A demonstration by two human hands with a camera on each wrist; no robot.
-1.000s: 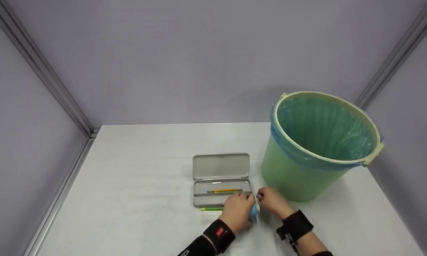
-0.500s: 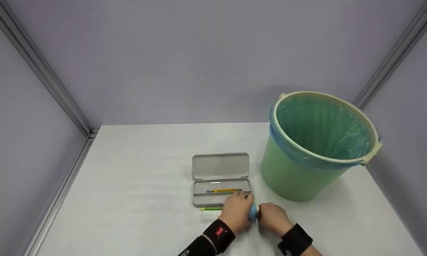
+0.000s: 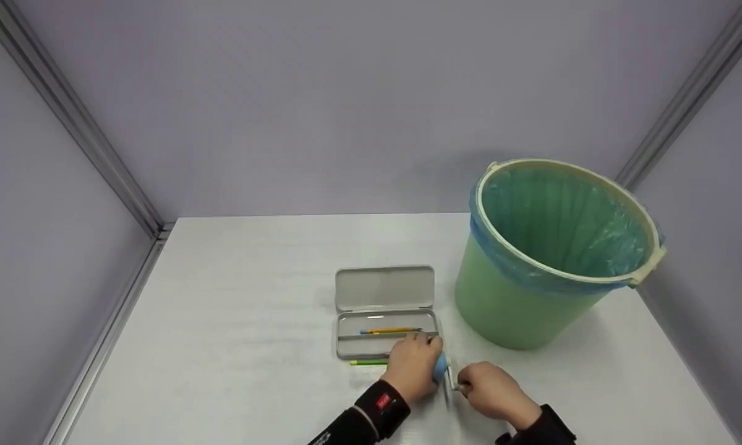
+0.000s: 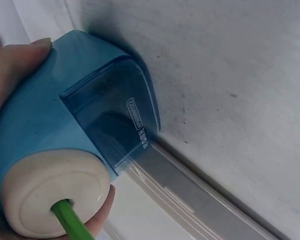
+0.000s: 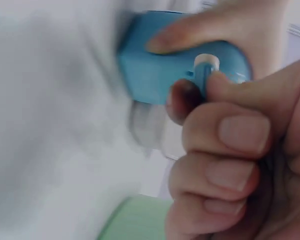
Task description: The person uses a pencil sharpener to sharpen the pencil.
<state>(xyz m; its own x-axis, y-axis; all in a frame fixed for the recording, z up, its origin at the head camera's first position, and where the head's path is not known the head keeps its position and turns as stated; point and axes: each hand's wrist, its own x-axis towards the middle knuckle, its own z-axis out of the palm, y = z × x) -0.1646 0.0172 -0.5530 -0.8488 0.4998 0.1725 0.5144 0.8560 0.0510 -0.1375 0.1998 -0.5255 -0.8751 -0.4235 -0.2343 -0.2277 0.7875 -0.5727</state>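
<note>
In the head view, my left hand (image 3: 413, 366) grips a blue crank pencil sharpener (image 3: 439, 369) standing on the table. A green pencil (image 3: 368, 362) runs behind that hand; the left wrist view shows the green pencil (image 4: 72, 222) stuck into the hole of the sharpener's cream round front (image 4: 35, 180). A see-through blue shavings drawer (image 4: 115, 110) fills one side of the body. At the sharpener's right end, my right hand (image 3: 494, 392) pinches the crank handle (image 3: 451, 379), with its fingers curled. The pencil's tip is hidden inside.
An open grey metal pencil case (image 3: 384, 290) lies just beyond the left hand, with a yellow pencil (image 3: 386, 331) in its tray. A large green bin (image 3: 513, 309) with a bag liner stands at the right. Grey walls (image 3: 321, 111) enclose the white table (image 3: 241, 296).
My right hand has swung from the far side of the sharpener's end round towards me and slightly right, with the crank handle. The left hand and sharpener have stayed put.
</note>
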